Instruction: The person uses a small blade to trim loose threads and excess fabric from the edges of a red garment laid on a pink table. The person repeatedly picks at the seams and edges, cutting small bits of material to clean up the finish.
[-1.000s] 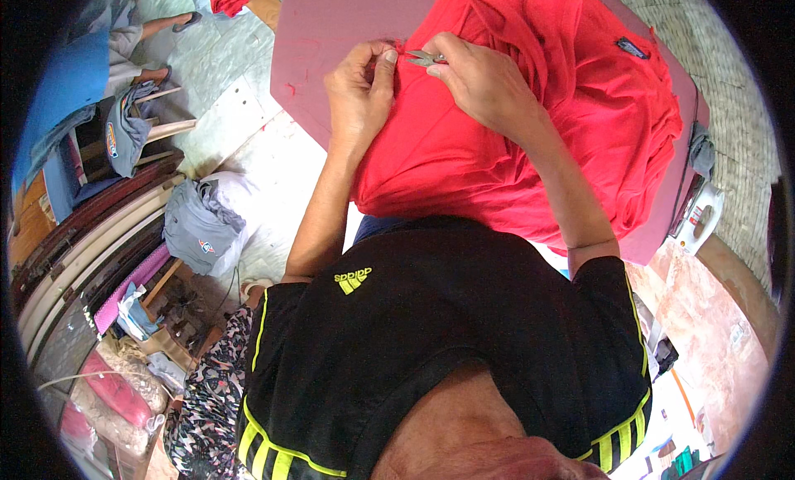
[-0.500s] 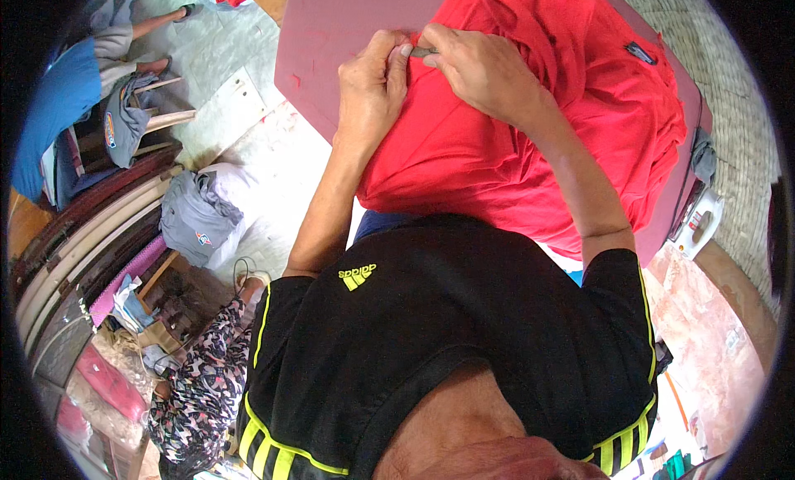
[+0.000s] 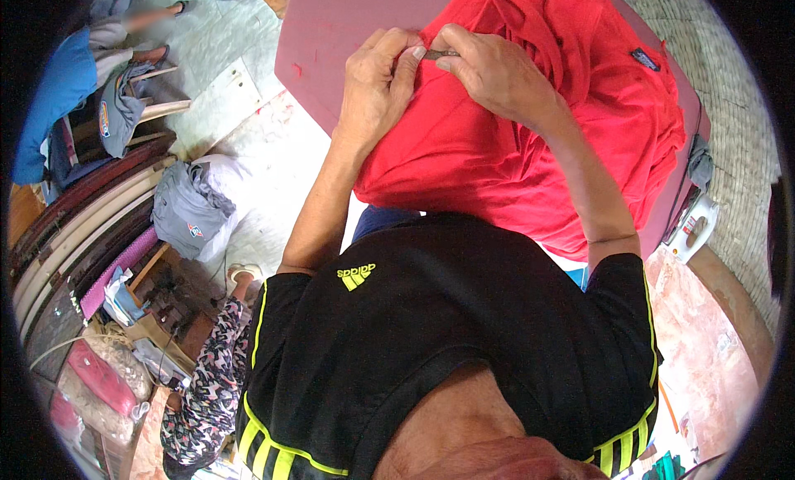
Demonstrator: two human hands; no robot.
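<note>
One hand, the left hand (image 3: 383, 82), pinched what looked like the edge of red cloth (image 3: 489, 161) that spread below and right of the pinch. Just beside it, the right hand (image 3: 501, 76) gripped a small metal tool (image 3: 438, 55). Small, slow moves near the pinch seemed safest.

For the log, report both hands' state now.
Left hand: closed at the edge of the crumpled red fabric; anything pinched is hidden.
Right hand: closed, holding small grey metal snips.
</note>
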